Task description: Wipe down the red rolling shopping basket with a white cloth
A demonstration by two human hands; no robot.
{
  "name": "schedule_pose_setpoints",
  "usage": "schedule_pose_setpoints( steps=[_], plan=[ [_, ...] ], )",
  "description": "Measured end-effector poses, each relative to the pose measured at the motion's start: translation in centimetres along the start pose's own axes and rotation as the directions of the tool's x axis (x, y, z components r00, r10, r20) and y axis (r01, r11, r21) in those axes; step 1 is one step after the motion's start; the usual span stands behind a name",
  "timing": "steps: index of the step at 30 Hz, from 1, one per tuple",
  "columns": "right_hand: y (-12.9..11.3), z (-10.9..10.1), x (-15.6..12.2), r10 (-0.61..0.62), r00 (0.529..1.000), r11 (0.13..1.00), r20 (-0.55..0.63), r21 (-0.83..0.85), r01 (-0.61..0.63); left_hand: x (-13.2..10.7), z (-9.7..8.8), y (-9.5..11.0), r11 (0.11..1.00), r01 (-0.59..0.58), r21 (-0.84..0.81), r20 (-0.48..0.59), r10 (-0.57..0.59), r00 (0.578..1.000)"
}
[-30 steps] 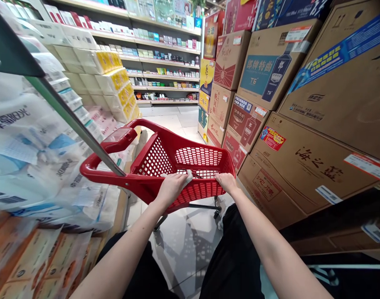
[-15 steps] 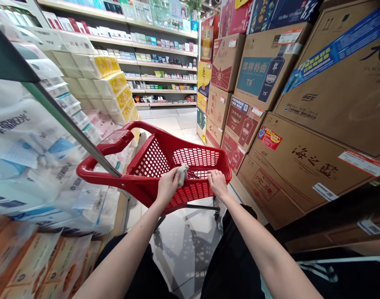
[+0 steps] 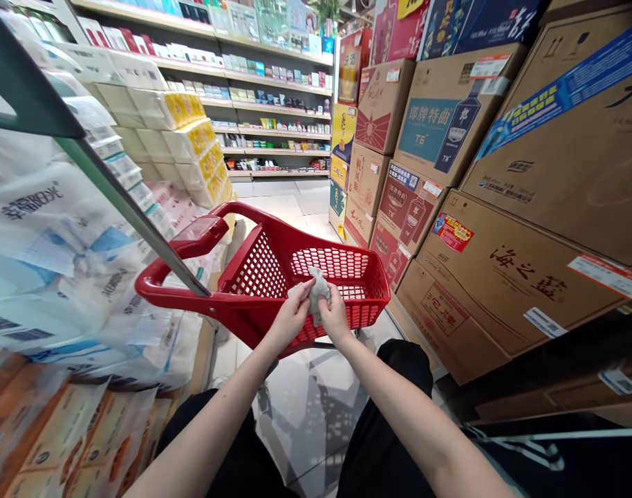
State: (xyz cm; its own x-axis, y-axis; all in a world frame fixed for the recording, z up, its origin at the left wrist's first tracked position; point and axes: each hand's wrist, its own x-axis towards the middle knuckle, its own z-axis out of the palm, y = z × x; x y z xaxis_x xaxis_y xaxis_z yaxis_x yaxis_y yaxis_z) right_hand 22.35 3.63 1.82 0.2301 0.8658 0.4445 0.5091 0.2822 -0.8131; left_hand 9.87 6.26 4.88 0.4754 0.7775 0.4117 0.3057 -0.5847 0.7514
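A red plastic shopping basket on wheels stands in the aisle in front of me, its long handle reaching left. Just above its near rim, my left hand and my right hand meet, and both pinch a small crumpled whitish cloth or tissue between their fingers. Neither hand rests on the basket. My black-trousered legs show below.
Stacked brown cardboard cartons wall the right side of the aisle. Packs of tissue paper fill the shelves on the left behind a green metal post. Product shelves cross the far end over a tiled floor.
My hands left the basket's near rim and came together. The cloth, earlier pressed on the rim by my left hand alone, is now lifted and held by both hands.
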Motion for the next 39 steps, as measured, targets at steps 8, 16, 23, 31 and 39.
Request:
schedule_pose_setpoints(
  steps=[8,16,23,31,39],
  plan=[
    [2.3,-7.3,0.7,-0.051,0.972,0.950,-0.230,-0.312,-0.024,-0.8,-9.5,-1.3,0.694,-0.120,0.709,0.024,0.146,0.989],
    [5.2,-4.9,-2.3,0.017,0.983,0.867,-0.183,-0.488,-0.106,-2.2,-11.4,-2.0,0.434,-0.167,0.885,0.140,0.094,0.986],
    [-1.3,4.4,-3.1,-0.058,0.995,0.932,0.085,-0.353,0.084,-2.2,-10.7,-1.3,0.309,-0.175,0.935,0.155,0.088,0.984],
    [0.5,1.1,-2.8,-0.251,0.920,0.854,0.301,-0.378,0.357,-2.7,-10.1,-0.5,0.309,-0.134,0.942,0.104,0.113,0.988],
    [3.5,-3.7,-1.7,-0.143,0.983,0.864,0.115,-0.470,0.181,-2.7,-8.7,0.3,0.323,-0.120,0.939,0.078,0.141,0.987]
  ],
)
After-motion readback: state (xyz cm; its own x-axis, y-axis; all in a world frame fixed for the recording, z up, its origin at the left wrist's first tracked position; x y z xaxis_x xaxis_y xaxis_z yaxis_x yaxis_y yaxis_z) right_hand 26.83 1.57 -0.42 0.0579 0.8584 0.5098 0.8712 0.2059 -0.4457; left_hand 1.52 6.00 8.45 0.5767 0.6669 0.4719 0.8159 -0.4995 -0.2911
